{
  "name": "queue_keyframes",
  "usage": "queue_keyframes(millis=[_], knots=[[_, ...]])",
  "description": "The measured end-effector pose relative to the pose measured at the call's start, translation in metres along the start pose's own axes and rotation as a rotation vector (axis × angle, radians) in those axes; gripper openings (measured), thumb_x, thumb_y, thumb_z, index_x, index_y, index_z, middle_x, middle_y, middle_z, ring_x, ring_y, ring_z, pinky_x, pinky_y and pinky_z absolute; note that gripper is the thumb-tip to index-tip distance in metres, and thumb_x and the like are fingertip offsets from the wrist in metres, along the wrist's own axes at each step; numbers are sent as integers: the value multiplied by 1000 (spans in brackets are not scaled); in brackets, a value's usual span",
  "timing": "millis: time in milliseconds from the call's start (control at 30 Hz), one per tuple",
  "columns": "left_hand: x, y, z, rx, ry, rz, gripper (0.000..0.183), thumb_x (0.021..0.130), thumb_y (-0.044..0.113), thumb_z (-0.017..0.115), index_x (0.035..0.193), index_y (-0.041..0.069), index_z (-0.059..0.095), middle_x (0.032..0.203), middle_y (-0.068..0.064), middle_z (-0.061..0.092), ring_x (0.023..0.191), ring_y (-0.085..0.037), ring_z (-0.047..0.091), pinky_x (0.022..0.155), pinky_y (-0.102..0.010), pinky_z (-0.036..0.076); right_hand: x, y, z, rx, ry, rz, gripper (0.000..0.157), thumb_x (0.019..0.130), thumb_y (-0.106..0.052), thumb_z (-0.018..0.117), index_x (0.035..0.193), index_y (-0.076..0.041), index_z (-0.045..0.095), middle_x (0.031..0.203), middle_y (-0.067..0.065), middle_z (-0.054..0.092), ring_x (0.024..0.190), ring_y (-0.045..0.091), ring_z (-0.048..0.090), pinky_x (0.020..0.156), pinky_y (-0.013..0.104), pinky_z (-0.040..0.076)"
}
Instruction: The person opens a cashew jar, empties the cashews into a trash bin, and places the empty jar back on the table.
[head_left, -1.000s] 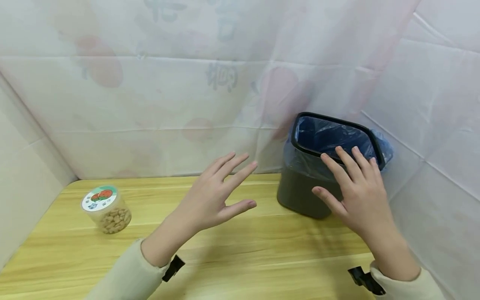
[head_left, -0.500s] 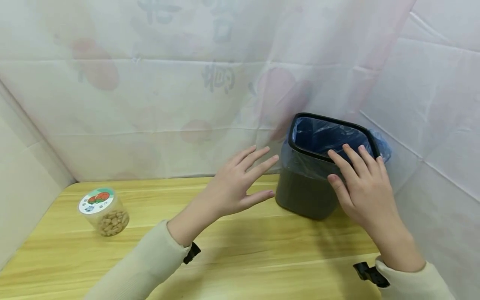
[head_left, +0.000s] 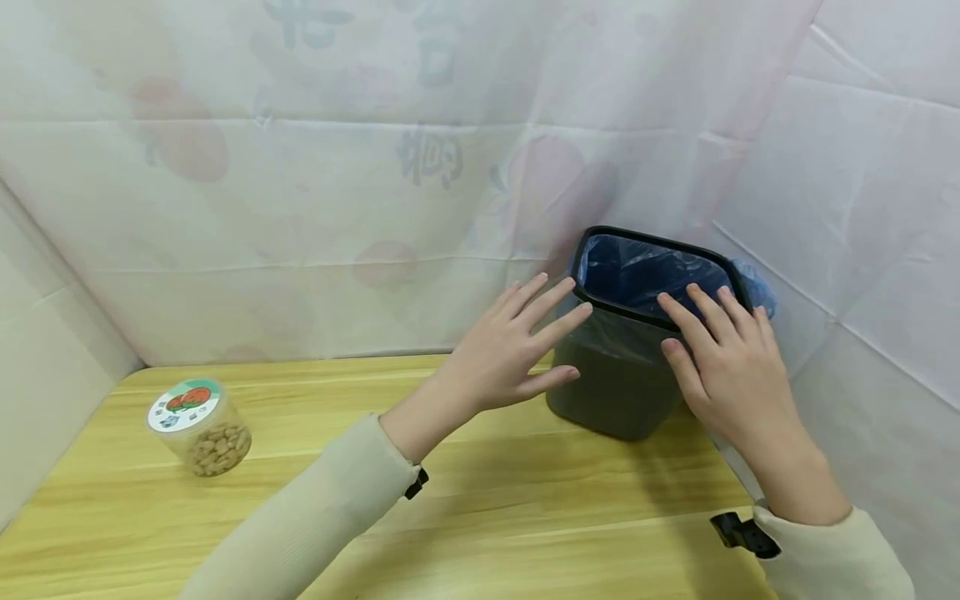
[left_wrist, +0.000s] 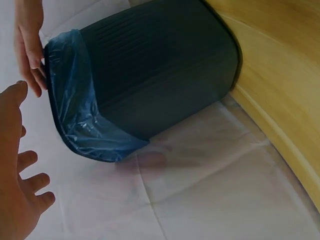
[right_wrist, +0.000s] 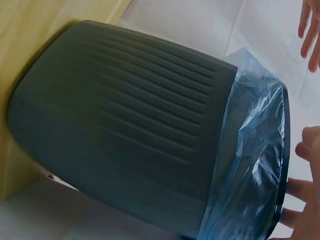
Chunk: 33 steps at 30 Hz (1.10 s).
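Observation:
A dark grey trash bin (head_left: 603,387) with a black rim stands upright at the back right of the table, lined with a blue plastic bag (head_left: 637,271) folded over the rim. My left hand (head_left: 506,350), fingers spread and holding nothing, is at the bin's left side; the left wrist view shows a gap between it and the rim. My right hand (head_left: 731,375) hovers at the front right of the rim with fingers extended over the opening. Whether its fingers touch the rim, I cannot tell. The right wrist view shows the ribbed bin side (right_wrist: 150,95) and bag folds (right_wrist: 250,145).
A clear plastic jar (head_left: 202,429) of light brown nuts, with a white and green lid, stands at the left of the wooden table (head_left: 480,517). Pale printed cloth (head_left: 315,208) hangs behind and at both sides, close to the bin.
My left hand has moved right and slightly away from me, up to the bin's left side. The right hand has shifted slightly at the rim. Bin and jar stay put as the view turns slightly.

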<state>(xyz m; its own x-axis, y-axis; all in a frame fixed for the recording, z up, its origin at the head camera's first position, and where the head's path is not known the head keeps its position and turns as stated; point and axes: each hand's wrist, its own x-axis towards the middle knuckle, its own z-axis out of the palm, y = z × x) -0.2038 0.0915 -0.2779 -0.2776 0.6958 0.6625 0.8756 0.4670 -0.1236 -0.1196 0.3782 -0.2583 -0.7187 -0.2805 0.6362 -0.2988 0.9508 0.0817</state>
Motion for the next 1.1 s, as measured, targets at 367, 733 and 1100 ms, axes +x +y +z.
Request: queue_keyframes(millis=[367, 733, 1100], knots=[[12, -4, 14, 83, -68, -14, 70, 98, 59, 51, 156, 22, 36, 161, -10, 33, 150, -35, 26, 121, -49, 24, 0, 4, 1, -11, -63, 41, 56, 102, -36, 55, 155, -25, 39, 157, 18, 38, 147, 45, 26, 115, 71, 11], [27, -1, 31, 107, -115, -34, 70, 100, 60, 46, 158, 25, 31, 162, -9, 31, 150, -34, 26, 121, -49, 23, -4, 13, 6, -24, -97, 72, 60, 100, -40, 58, 155, -25, 39, 156, 20, 38, 146, 47, 26, 116, 71, 11], [40, 4, 39, 118, -140, -11, 68, 101, 56, 45, 159, 24, 29, 161, -9, 33, 148, -36, 29, 120, -51, 26, -4, 15, 7, -25, -95, 69, 59, 99, -40, 60, 153, -24, 42, 153, 21, 42, 145, 46, 29, 116, 70, 11]])
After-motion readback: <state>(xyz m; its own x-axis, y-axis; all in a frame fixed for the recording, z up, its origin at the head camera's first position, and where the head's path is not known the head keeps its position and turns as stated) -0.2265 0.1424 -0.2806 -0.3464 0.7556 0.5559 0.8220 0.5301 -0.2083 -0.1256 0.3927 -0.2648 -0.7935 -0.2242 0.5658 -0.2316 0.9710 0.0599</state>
